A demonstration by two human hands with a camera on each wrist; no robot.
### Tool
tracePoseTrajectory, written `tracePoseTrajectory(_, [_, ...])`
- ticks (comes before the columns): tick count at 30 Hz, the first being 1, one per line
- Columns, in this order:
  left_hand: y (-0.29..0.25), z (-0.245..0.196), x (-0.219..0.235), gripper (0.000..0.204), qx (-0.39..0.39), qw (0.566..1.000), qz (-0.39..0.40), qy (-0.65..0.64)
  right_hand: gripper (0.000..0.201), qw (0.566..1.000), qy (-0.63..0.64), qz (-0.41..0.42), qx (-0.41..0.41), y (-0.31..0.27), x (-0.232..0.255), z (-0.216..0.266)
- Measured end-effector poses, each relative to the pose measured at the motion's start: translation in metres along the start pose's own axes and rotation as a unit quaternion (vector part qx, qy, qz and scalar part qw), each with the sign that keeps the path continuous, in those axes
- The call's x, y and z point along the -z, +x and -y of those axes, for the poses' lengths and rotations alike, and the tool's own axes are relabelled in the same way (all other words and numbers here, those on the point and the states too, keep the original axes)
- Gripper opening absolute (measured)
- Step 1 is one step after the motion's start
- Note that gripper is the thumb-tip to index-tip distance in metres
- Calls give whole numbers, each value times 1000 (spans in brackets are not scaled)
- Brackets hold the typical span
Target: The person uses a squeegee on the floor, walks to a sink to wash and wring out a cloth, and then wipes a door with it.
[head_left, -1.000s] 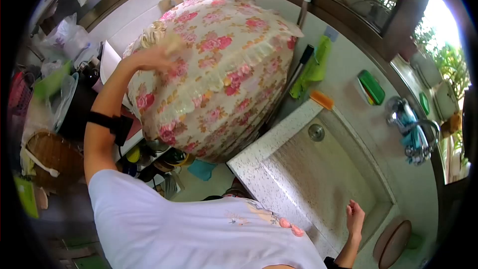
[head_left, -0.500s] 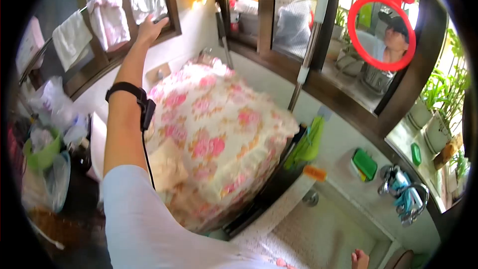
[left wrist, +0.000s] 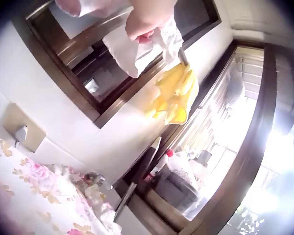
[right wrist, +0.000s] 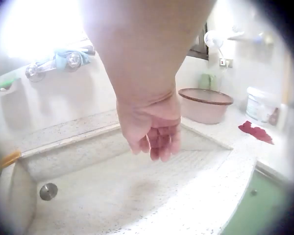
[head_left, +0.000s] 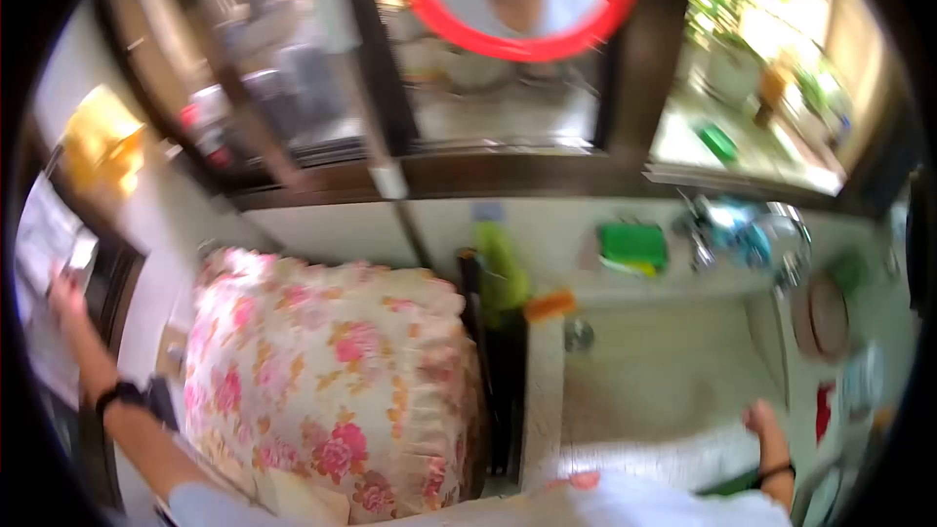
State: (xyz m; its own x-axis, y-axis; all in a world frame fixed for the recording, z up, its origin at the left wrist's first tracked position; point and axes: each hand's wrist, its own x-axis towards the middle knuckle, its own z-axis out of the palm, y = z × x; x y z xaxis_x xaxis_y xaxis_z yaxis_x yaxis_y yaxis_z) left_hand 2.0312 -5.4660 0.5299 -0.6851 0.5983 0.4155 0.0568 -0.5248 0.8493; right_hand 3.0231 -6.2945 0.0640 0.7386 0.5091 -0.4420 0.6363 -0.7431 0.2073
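Observation:
My left hand (left wrist: pixel 148 20) is raised at the hanging row by the window and grips a white towel (left wrist: pixel 125 49), its fingers curled into the cloth. In the head view that left hand (head_left: pixel 68 298) is at the far left edge, blurred. A yellow cloth (left wrist: pixel 179 95) hangs right beside the towel. Over the stone sink (head_left: pixel 547 400) hangs my right hand (right wrist: pixel 154 129), its fingers loosely bent and holding nothing.
A flowered cover (head_left: pixel 322 371) drapes a bulky thing left of the sink. Behind the sink are a faucet (head_left: pixel 791 244), a green soap box (head_left: pixel 632 246) and an orange brush-like block (head_left: pixel 551 305). A red-framed mirror (head_left: pixel 527 49) hangs at the window. A pinkish basin (right wrist: pixel 206 107) stands right.
My left hand has gone from above the flowered cover up to the hanging towels and taken hold of a white one. The head view has swung right. My right hand stays over the sink.

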Motion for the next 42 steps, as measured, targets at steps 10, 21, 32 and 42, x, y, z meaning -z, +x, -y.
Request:
tracePoseTrajectory(10, [-182,33,-183,42,-102,961,153,207,22,966,192,-65,161,-50,39,53])
tracePoseTrajectory(21, [-208,-59,-9,51,-26,978,-80,192,38,988,105,28,107,-40,71,76])
tracePoseTrajectory(32, [-138,-26,-33,36,-62,988,22,-139,43,975,204,70,49,-5,36,31])
tracePoseTrajectory(42, [-256,-116,-69,24,-115,958,106,-242,14,959,157,-155,177,20,-32,49])
